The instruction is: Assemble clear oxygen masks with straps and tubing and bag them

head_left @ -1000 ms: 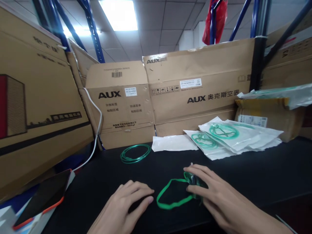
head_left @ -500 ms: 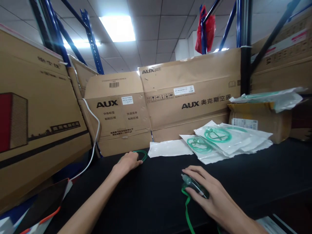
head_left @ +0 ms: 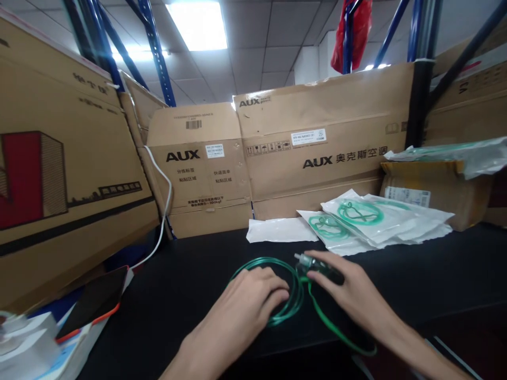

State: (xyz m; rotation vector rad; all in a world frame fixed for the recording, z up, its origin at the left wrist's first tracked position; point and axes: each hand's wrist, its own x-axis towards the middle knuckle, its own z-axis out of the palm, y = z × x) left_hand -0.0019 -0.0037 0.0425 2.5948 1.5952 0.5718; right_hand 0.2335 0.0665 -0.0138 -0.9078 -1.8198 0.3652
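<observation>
L hand (head_left: 245,303) lies palm down on a coil of green tubing (head_left: 296,293), fingers loosely bent and spread over its near-left part, pressing rather than pinching. The coil sits flat on the black table (head_left: 178,295), an oval w/ its long axis approx. left-right. R hand (head_left: 350,293) is draped over a green-tinted mask (head_left: 322,270) just right of the coil. Its fingers are stretched out along the top; can't tell if the thumb clasps underneath. The mask's long axis runs left-right, and its clear connector tip (head_left: 301,258) sticks out past the fingertips, pointing left and slightly away, touching the coil's edge. A green strap (head_left: 336,332) trails from the mask toward the near-right table edge. Behind are sealed pouches (head_left: 380,221) w/ more green masks, then AUX cartons (head_left: 317,148). A phone (head_left: 95,301) lies far left.
</observation>
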